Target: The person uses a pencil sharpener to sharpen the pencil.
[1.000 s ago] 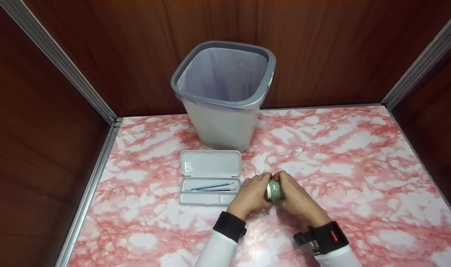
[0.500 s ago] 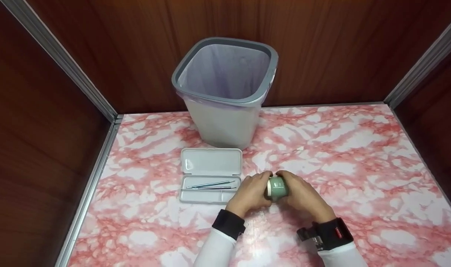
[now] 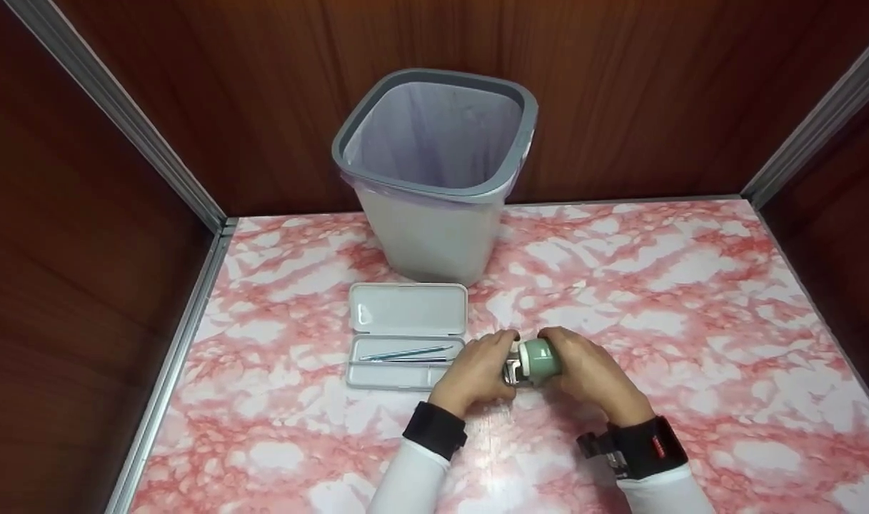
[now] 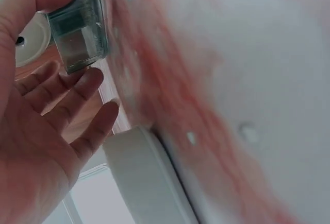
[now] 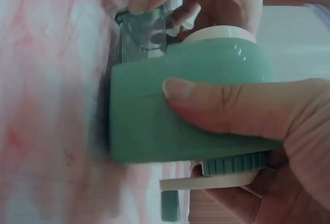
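My right hand grips a green hand-crank pencil sharpener, its thumb lying along the body in the right wrist view. A cream crank arm with a green knob sticks out at the rear. My left hand pinches the sharpener's clear shavings drawer between thumb and fingers. The drawer stands partly out of the sharpener body, toward the left hand. What is inside it is hard to make out.
An open grey pencil case with several pencils in it lies to the left of the hands. Behind it stands a white bin with a grey rim and purple liner. Wood-patterned walls border the marbled table.
The right hand has moved slightly right with the sharpener, while the left stays nearly in place. A gap has opened between them, with the clear drawer and metal parts now showing.
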`<control>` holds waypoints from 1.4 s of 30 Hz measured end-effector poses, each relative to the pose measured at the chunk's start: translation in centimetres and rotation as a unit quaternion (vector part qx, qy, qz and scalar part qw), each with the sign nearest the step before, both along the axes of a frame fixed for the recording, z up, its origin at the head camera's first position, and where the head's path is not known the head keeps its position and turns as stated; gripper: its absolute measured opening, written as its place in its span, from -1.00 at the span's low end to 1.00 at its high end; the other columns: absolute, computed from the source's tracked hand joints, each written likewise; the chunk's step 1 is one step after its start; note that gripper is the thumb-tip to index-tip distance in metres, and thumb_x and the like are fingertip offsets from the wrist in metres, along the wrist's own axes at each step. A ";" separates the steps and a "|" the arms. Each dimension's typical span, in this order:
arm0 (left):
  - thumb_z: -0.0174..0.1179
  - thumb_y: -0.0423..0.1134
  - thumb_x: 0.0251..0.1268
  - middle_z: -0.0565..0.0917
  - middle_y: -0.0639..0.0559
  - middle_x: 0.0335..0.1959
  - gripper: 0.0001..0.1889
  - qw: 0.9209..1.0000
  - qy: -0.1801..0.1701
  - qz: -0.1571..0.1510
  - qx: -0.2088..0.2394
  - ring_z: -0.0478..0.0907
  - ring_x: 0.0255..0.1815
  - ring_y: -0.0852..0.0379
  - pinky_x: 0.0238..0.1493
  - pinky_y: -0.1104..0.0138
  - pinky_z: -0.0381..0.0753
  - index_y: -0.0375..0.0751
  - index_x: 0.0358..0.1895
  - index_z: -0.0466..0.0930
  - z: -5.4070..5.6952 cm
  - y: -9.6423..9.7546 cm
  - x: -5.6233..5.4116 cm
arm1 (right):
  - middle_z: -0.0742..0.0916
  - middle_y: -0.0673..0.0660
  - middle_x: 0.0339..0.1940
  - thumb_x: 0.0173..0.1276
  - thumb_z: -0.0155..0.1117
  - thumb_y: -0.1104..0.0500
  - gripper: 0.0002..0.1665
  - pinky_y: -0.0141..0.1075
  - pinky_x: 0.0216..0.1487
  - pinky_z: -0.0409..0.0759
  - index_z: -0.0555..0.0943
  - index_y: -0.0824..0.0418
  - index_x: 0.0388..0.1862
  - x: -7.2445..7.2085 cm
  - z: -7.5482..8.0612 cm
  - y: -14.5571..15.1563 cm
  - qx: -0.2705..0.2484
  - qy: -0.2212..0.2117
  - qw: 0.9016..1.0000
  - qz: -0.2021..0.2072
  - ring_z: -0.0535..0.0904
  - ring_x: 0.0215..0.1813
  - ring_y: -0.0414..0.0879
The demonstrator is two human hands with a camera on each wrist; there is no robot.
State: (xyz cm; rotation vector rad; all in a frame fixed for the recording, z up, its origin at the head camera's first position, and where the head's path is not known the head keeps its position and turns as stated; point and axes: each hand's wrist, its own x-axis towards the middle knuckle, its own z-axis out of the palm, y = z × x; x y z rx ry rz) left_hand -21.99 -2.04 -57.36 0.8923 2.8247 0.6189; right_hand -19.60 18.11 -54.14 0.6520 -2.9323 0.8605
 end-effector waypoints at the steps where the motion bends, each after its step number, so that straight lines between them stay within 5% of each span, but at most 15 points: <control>1: 0.57 -0.14 -0.33 0.53 0.10 0.04 -0.10 1.000 -0.004 0.000 0.003 0.50 0.01 0.14 0.05 0.27 0.47 -0.11 0.26 0.34 0.0 -0.1 0.0 | 0.66 0.18 -0.13 -0.29 0.57 0.49 -0.21 -0.01 -0.11 0.55 0.51 0.29 0.05 0.0 -0.1 0.1 0.000 -0.009 1.000 -0.002 0.60 -0.15 0.09; 10: 0.55 -0.08 -0.23 0.54 0.10 -0.05 -0.26 0.999 -0.026 0.008 0.026 0.52 -0.10 0.14 0.01 0.29 0.49 -0.13 0.14 0.46 0.3 -0.6 0.2 | 0.63 0.20 -0.09 -0.22 0.51 0.49 -0.19 0.04 -0.05 0.54 0.44 0.28 0.11 -0.1 -0.7 0.4 -0.016 -0.044 0.999 -0.008 0.58 -0.10 0.12; 19: 0.52 -0.12 -0.21 0.57 0.10 -0.30 -0.49 0.999 0.025 0.011 0.024 0.54 -0.32 0.14 -0.22 0.29 0.53 -0.20 -0.09 0.60 -0.1 -0.7 0.2 | 0.57 0.12 -0.03 -0.13 0.47 0.49 -0.20 -0.02 0.01 0.48 0.40 0.21 0.14 -0.5 -1.0 0.6 -0.033 -0.079 0.996 0.009 0.52 -0.03 0.03; 30: 0.51 -0.02 -0.15 0.60 0.01 -0.14 -0.39 0.998 0.066 0.018 0.003 0.56 -0.10 0.04 0.03 0.20 0.48 -0.24 0.01 0.59 0.9 -3.1 0.7 | 0.56 0.10 0.01 -0.12 0.49 0.47 -0.17 0.01 0.07 0.48 0.39 0.18 0.19 -0.4 -1.1 0.6 -0.047 -0.112 0.993 -0.003 0.52 0.01 0.05; 42: 0.52 -0.22 -0.07 0.52 -0.04 0.05 -0.34 0.983 0.095 0.065 0.146 0.54 -0.03 -0.01 0.06 0.18 0.50 -0.29 0.16 0.47 4.1 -6.3 0.6 | 0.54 0.11 0.03 -0.08 0.49 0.46 -0.17 0.09 0.14 0.44 0.37 0.17 0.19 -0.4 -1.1 0.6 -0.058 -0.135 0.989 -0.004 0.50 0.08 0.10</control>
